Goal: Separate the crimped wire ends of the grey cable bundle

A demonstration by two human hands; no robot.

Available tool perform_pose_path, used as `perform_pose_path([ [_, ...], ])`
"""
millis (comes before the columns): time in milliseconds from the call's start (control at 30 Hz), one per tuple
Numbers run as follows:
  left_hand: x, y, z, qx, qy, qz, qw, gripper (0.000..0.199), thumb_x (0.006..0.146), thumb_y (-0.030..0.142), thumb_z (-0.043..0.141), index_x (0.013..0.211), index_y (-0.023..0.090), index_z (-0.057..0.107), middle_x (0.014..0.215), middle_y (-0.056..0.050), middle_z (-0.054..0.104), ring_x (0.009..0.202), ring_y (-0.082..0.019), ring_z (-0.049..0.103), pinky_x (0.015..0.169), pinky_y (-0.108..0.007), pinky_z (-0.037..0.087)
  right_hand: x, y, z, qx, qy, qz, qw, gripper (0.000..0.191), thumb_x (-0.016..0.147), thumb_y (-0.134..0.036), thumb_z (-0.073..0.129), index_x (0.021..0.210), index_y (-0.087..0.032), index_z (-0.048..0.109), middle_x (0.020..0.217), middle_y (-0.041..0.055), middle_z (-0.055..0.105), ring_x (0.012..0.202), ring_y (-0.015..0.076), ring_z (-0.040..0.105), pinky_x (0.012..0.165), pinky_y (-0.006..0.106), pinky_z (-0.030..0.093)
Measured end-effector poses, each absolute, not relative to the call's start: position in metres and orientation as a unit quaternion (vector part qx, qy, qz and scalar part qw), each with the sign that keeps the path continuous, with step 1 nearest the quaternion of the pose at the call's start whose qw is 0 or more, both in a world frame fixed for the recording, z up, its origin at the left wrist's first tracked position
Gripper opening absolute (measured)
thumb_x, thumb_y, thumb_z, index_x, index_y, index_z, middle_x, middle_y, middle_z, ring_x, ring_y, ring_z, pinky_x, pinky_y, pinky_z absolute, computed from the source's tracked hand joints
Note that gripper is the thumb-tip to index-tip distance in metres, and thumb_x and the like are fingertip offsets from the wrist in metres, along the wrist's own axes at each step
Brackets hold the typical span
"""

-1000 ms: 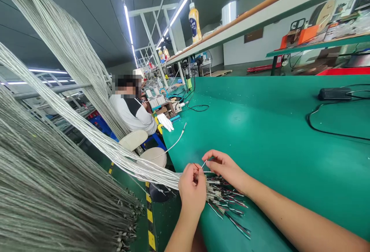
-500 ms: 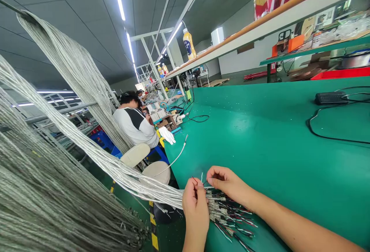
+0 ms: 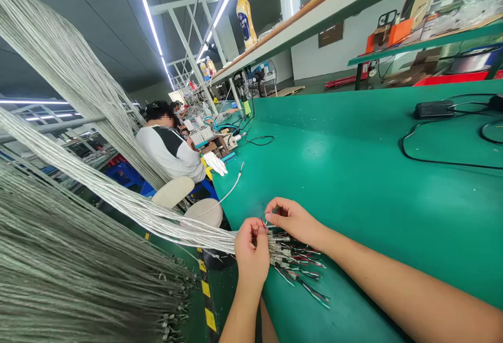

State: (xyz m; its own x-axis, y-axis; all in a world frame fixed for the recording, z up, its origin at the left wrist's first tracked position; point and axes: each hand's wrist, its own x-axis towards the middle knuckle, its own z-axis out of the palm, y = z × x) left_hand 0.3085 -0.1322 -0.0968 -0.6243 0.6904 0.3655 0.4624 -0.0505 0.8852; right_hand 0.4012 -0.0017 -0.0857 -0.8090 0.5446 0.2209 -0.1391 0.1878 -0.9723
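Note:
My left hand [image 3: 252,246] is closed in a pinch on a cable end, from which thin red and dark wires stick up by the thumb. Close by on the right, my right hand [image 3: 288,218] pinches a thin white wire [image 3: 266,223] of that end between thumb and fingertips. Under both hands lies a bundle of pale cables [image 3: 188,230], running in from the left. Its stripped ends [image 3: 302,264], with black, red and white wires, fan out on the green table [image 3: 353,196]. My palm hides part of the held cable.
One separate cable [image 3: 231,188] lies over the table's left edge. A co-worker [image 3: 168,149] sits further left, near a white glove [image 3: 215,163] and a bench device [image 3: 216,143]. Cables hang thickly at left [image 3: 78,275]. A black adapter [image 3: 434,109] with cords lies at the back right.
The view has shifted, so both hands sit further left and higher in it. My right fingertips have gone from a dark wire to the white one; my left hand keeps its pinch.

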Motion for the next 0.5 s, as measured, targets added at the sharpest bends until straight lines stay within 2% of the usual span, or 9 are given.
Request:
perform_pose_path([
  [267, 0.3077, -0.1332, -0.1018, 0.426, 0.692, 0.580, 0.050, 0.014, 0.092, 0.028, 0.051, 0.088, 0.018, 0.060, 0.074, 0.000, 0.058, 0.066, -0.012, 0.055, 0.062, -0.022, 0.045, 0.4011, -0.0015, -0.0861, -0.129, -0.724, 0.620, 0.274, 0.023, 0.084, -0.042, 0.062, 0.082, -0.019, 0.062, 0.074, -0.0017, 0.056, 0.065, 0.0135, 0.046, 0.061, 0.027, 0.035],
  [500, 0.3088, -0.1327, -0.1032, 0.438, 0.689, 0.577, -0.017, 0.013, 0.089, 0.026, 0.057, 0.088, 0.018, 0.067, 0.075, -0.002, 0.066, 0.065, -0.014, 0.061, 0.063, -0.024, 0.048, 0.4008, -0.0007, -0.0864, -0.142, -0.739, 0.599, 0.273, 0.022, 0.085, -0.040, 0.061, 0.081, -0.019, 0.061, 0.073, -0.0014, 0.056, 0.066, 0.0140, 0.045, 0.061, 0.026, 0.034],
])
